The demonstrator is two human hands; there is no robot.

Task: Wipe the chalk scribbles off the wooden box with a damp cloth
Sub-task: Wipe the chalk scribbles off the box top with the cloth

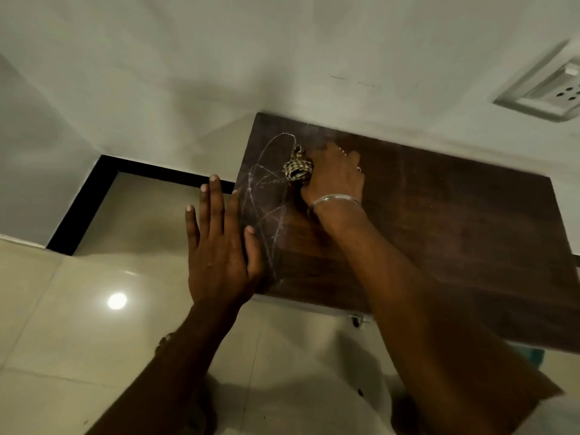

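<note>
A dark brown wooden box stands against the white wall, its flat top facing me. White chalk scribbles loop across the left part of that top. My right hand grips a bunched checked cloth and presses it onto the box near the far left corner, beside the scribbles. A metal bangle sits on that wrist. My left hand lies flat with fingers straight and spread, its thumb side touching the box's left edge.
A white wall runs behind the box, with an electric socket plate at the upper right. Glossy cream floor tiles spread below, bordered by a black skirting strip at the left.
</note>
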